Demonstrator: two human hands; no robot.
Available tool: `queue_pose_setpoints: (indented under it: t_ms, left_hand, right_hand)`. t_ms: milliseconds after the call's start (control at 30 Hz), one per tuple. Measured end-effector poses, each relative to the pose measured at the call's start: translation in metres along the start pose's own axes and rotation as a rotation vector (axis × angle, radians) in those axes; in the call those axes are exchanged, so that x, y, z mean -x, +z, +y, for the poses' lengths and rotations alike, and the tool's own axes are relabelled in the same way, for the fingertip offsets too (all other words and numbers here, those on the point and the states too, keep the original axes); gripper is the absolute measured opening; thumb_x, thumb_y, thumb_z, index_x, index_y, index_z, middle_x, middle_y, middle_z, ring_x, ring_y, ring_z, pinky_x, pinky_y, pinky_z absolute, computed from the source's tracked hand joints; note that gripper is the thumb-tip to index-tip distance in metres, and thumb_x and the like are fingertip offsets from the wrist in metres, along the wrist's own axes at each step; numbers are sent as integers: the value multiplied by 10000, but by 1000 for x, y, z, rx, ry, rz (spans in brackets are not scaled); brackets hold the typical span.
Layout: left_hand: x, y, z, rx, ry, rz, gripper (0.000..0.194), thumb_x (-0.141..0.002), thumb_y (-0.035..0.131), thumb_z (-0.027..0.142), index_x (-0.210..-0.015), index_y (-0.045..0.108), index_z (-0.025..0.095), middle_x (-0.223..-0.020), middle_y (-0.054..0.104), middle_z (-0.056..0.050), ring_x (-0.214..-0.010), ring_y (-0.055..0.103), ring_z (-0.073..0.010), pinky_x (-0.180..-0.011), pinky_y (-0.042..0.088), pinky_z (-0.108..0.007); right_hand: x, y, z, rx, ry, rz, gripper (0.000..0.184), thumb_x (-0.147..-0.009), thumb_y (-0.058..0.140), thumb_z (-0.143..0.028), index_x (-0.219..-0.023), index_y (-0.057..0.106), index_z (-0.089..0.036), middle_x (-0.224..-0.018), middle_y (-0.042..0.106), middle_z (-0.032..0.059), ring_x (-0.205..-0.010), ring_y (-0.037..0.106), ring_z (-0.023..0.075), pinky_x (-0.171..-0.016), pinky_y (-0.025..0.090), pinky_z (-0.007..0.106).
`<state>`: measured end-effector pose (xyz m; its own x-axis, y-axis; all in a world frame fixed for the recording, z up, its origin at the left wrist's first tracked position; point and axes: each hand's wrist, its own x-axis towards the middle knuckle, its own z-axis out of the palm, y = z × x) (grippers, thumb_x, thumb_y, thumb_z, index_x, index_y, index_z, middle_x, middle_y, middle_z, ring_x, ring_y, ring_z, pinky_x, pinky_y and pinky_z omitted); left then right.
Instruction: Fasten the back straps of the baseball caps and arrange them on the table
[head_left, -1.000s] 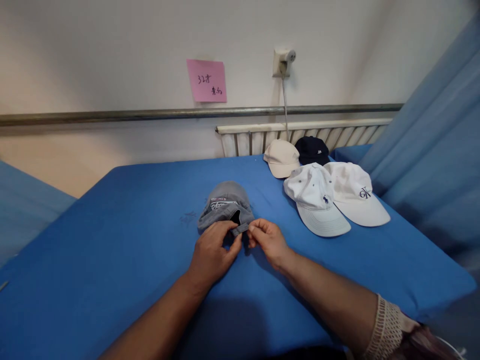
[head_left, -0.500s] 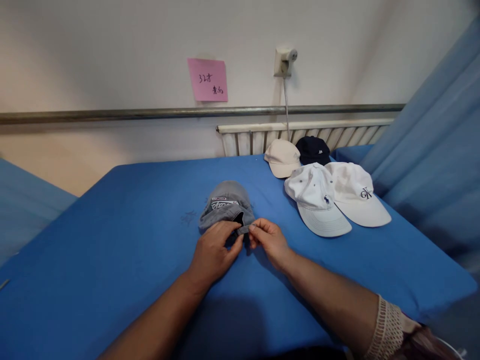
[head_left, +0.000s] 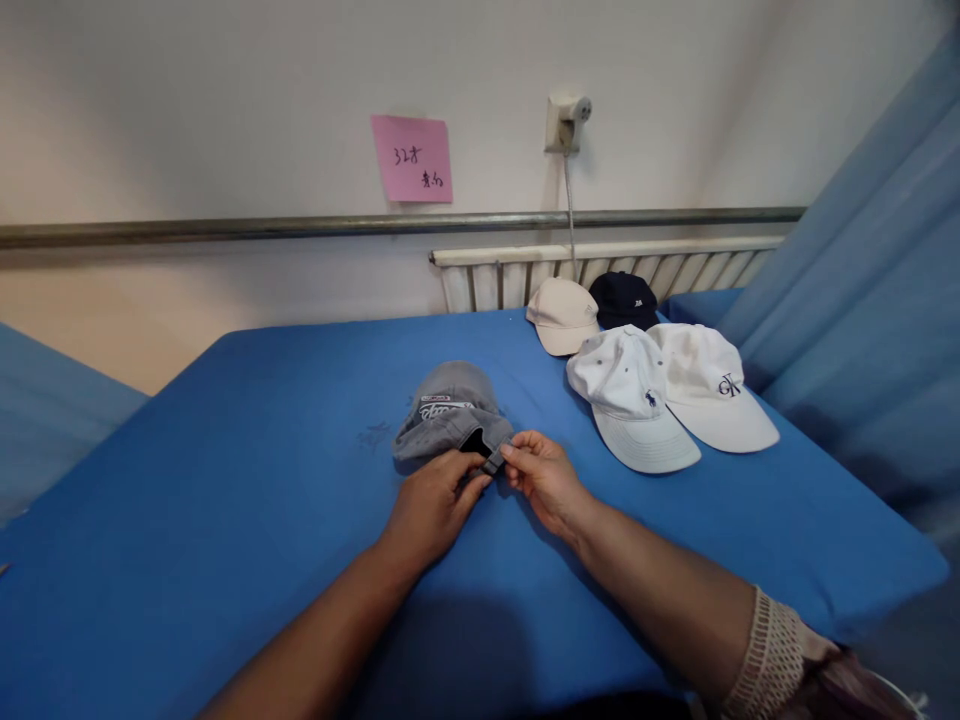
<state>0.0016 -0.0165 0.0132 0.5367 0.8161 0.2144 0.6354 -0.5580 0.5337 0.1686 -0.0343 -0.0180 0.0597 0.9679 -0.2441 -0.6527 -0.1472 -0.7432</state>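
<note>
A grey baseball cap (head_left: 450, 405) with white lettering lies on the blue-covered table (head_left: 247, 480), its back opening turned toward me. Across that opening runs the cap's adjustment strap (head_left: 495, 462). My left hand (head_left: 433, 505) pinches the strap's left part between thumb and fingers. At its right end, my right hand (head_left: 546, 482) grips the strap with thumb and forefinger. The fingertips of both hands are close together, and they partly hide the strap.
Several more caps lie at the right: a beige cap (head_left: 562, 315), a navy cap (head_left: 622, 298), a pale cap with a small emblem (head_left: 626, 385) and a white cap (head_left: 712, 375). Behind are a radiator (head_left: 487, 285) and a metal rail (head_left: 300, 228). A blue curtain (head_left: 862, 250) hangs right.
The strap has tilted, its right end now higher, as my right hand moved slightly up. My left fingertips have shifted a little right along the strap.
</note>
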Motion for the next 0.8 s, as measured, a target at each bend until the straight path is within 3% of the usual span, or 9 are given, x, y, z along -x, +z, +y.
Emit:
queue_pose_setpoints:
  t_ms: [200, 400, 567, 667, 800]
  left_hand:
    - [0, -3, 4, -54, 21, -12, 191, -921, 519, 327, -1012, 638, 210, -892, 671, -28, -826, 636, -180, -724, 466, -295]
    - [1, -3, 5, -55, 39, -6, 163, -915, 520, 301, -941, 645, 199, -850, 671, -31, -799, 636, -174, -704, 472, -286]
    - [4, -4, 6, 38, 123, -26, 170, -919, 513, 274, -979, 660, 211, -863, 698, -28, -783, 650, -156, -720, 489, -272]
    - [6, -9, 1, 72, 101, 158, 174, -907, 525, 273, -978, 669, 205, -880, 714, -33, -789, 659, -157, -751, 501, -273]
    - [-3, -18, -25, 123, -153, 443, 227, -864, 558, 346, -970, 675, 183, -850, 709, -38, -754, 649, -172, -751, 519, -295]
  right_hand:
    - [-2, -2, 3, 19, -20, 12, 367, -576, 855, -366, -715, 563, -192, -514, 555, -76, -440, 482, 67, -435, 368, 198]
    - [-1, 1, 5, 101, -56, -25, 433, -587, 828, -326, -892, 546, -203, -569, 595, -78, -461, 539, 85, -435, 384, 187]
    - [-6, -3, 7, 258, -125, 72, 319, -650, 665, -328, -900, 524, -190, -447, 507, -106, -366, 434, 78, -392, 322, 191]
    - [-14, -10, 4, 387, -148, 135, 275, -663, 577, -331, -891, 525, -187, -411, 458, -114, -339, 402, 87, -372, 275, 202]
    - [-29, -25, -3, 601, -166, 183, 249, -681, 546, -334, -884, 520, -191, -429, 463, -104, -355, 411, 107, -389, 282, 222]
